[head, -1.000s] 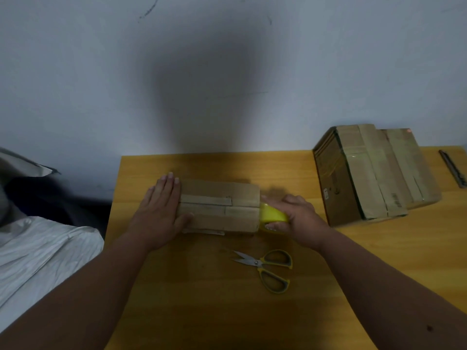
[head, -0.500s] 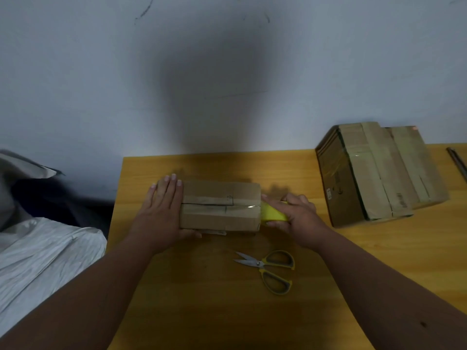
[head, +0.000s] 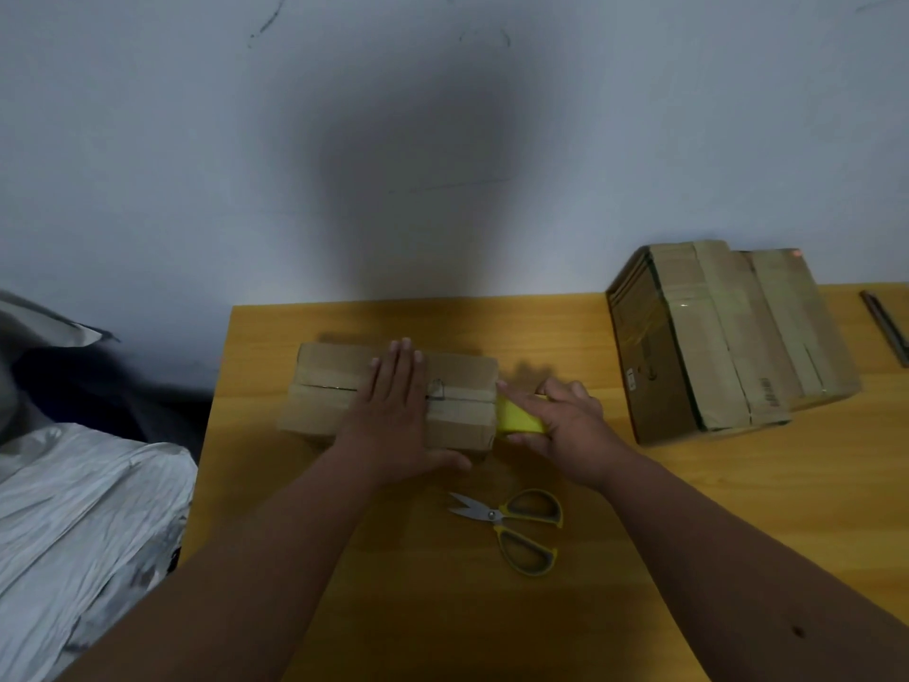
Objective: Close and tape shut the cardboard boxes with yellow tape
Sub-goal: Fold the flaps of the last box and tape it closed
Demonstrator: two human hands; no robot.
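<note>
A small flat cardboard box (head: 319,396) lies closed on the wooden table (head: 565,607), its flap seam running left to right. My left hand (head: 393,415) lies flat across the middle of the box top, fingers straight, pressing down. My right hand (head: 565,425) grips the yellow tape roll (head: 519,416) at the box's right end, index finger stretched along the roll toward the box edge. No tape strip shows plainly along the seam.
Yellow-handled scissors (head: 516,526) lie on the table in front of the box, blades pointing left. A stack of taped cardboard boxes (head: 728,337) stands at the back right. A dark metal tool (head: 885,327) lies at the far right edge. Crumpled white fabric (head: 74,524) sits left of the table.
My left hand has slid from the box's left end to the middle of its top. My right hand stays at the right end with the tape roll.
</note>
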